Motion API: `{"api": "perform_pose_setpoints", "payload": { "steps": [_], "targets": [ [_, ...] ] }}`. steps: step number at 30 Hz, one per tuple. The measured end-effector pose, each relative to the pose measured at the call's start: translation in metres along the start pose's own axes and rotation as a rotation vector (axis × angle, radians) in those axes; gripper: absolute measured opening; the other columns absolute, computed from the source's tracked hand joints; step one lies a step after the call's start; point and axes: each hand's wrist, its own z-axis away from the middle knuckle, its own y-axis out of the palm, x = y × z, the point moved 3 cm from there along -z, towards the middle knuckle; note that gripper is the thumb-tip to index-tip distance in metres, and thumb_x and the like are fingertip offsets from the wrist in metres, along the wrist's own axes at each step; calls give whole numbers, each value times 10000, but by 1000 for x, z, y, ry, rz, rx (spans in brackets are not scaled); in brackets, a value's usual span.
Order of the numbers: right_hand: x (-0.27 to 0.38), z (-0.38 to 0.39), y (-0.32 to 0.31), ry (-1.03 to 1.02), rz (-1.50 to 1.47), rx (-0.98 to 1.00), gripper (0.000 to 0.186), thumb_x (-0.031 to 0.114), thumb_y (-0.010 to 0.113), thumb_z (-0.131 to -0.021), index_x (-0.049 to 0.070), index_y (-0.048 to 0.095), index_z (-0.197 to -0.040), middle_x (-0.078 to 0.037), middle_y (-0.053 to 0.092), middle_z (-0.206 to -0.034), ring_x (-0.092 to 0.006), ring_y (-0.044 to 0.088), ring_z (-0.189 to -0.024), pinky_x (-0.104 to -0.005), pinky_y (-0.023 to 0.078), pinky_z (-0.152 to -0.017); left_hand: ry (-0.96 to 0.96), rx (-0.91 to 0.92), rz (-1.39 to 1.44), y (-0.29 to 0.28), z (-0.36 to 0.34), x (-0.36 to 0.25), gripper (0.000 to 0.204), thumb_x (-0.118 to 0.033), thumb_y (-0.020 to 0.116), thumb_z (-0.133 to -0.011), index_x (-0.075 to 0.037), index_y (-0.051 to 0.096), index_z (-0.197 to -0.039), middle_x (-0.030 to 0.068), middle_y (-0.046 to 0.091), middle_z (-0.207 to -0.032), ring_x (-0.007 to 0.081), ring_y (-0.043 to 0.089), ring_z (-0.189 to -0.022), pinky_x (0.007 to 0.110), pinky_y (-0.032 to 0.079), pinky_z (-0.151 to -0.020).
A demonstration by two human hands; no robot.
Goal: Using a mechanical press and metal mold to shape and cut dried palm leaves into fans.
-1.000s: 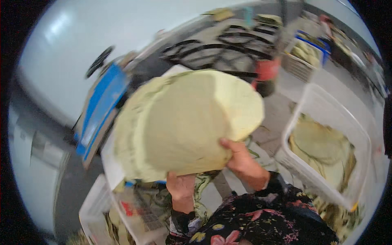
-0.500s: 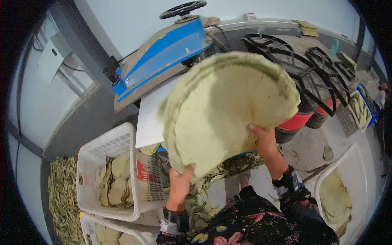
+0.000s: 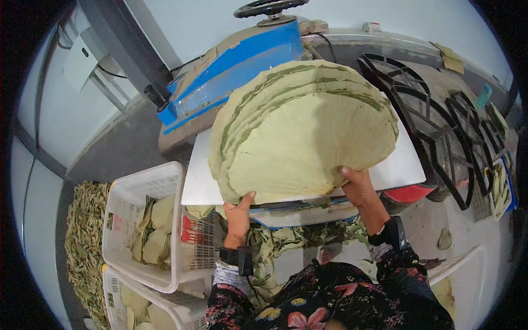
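Note:
A thick stack of large round pale-green leaves [image 3: 308, 132] is held up over a white flat plate [image 3: 201, 176] of a blue machine [image 3: 236, 66]. My left hand [image 3: 239, 214] grips the stack's lower left edge. My right hand [image 3: 358, 187] grips its lower right edge, thumb on top. Both wrists wear dark bands, and flowered sleeves enter from the lower edge.
Two white plastic baskets [image 3: 132, 198] with folded leaves stand at lower left, beside a heap of leaf scraps [image 3: 82, 236]. Black metal frames [image 3: 434, 115] lie at right, above a red tub [image 3: 410, 193]. Another white crate [image 3: 467, 280] is at lower right. A black handwheel [image 3: 267, 8] tops the machine.
The view has swung from the right-hand crate toward the blue machine. The leaf stack, in both hands throughout, now hangs over the white plate.

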Motion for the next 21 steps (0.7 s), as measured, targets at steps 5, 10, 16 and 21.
{"api": "perform_pose_setpoints", "payload": {
  "steps": [5,10,16,21],
  "targets": [
    [-12,-7,23,11,-63,83,567,85,654,-724,14,423,-1237,-93,533,-1178,-241,507,-1081,-353,397,-931,167,-155,104,-19,-12,-18,402,-9,693,-737,15,546,-1111,59,607,-1023,156,567,-862,286,449,-782],
    [-21,-25,51,-103,309,258,489,82,632,-728,11,485,-1189,-86,564,-1141,-227,532,-1038,-336,407,-902,47,-169,63,-62,-27,-52,508,46,685,-683,8,511,-1158,84,590,-1077,172,564,-941,282,443,-837],
    [-80,-27,66,161,115,148,365,119,656,-731,3,592,-1071,-85,620,-1039,-208,568,-963,-342,430,-864,167,-162,-56,-100,-32,-6,406,-44,676,-726,3,550,-1110,59,604,-1031,165,568,-926,283,452,-820],
    [-82,-30,70,205,357,189,419,185,705,-722,4,594,-1084,-92,609,-1089,-198,560,-986,-342,425,-879,92,-88,-41,-117,-44,8,405,-55,654,-747,11,538,-1129,69,598,-1059,176,564,-948,300,452,-826]
  ]
}}
